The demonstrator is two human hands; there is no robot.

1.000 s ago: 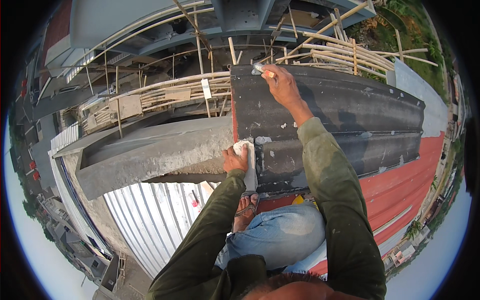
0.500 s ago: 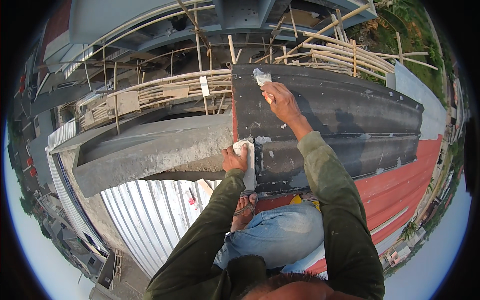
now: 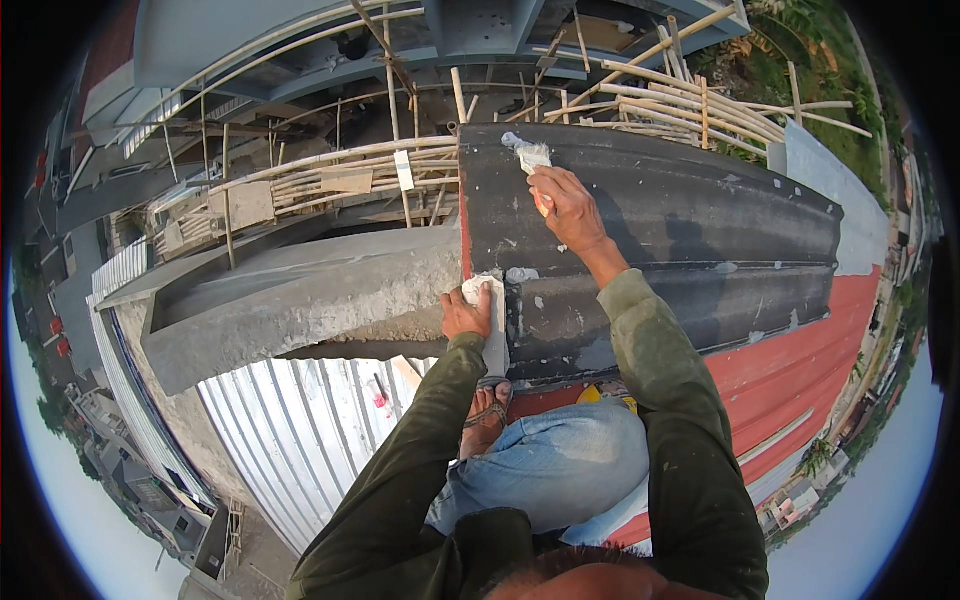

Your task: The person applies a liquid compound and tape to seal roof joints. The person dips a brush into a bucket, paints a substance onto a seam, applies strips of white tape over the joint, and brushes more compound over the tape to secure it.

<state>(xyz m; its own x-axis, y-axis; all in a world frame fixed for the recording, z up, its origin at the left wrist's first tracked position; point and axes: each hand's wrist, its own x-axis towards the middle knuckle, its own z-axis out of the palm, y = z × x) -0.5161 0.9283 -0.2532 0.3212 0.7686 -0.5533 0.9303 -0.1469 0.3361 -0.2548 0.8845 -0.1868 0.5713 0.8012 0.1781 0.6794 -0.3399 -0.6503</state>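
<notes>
My right hand (image 3: 568,208) is closed round a paintbrush (image 3: 535,157) with pale bristles and an orange-toned handle. The bristles are over the dark ridged roof sheet (image 3: 650,220), beside a wet whitish patch (image 3: 512,140) near its far left corner. At the sheet's left edge, my left hand (image 3: 467,316) grips the far end of a pale, whitish-crusted ledge (image 3: 495,345), its thumb on top. The fingertips beyond that end are partly hidden. White specks and smears are scattered over the dark sheet.
A rough concrete gutter (image 3: 300,310) runs off to the left, above white corrugated sheeting (image 3: 300,420). Bamboo scaffolding (image 3: 330,175) stands beyond the roof edge over a drop. Red roofing (image 3: 780,370) lies to the right. My sandalled foot (image 3: 487,415) is by the ledge.
The brush has tipped and shifted slightly right and back from the whitish patch, showing more bristle. My left hand keeps its place on the ledge. The whole view has shifted slightly.
</notes>
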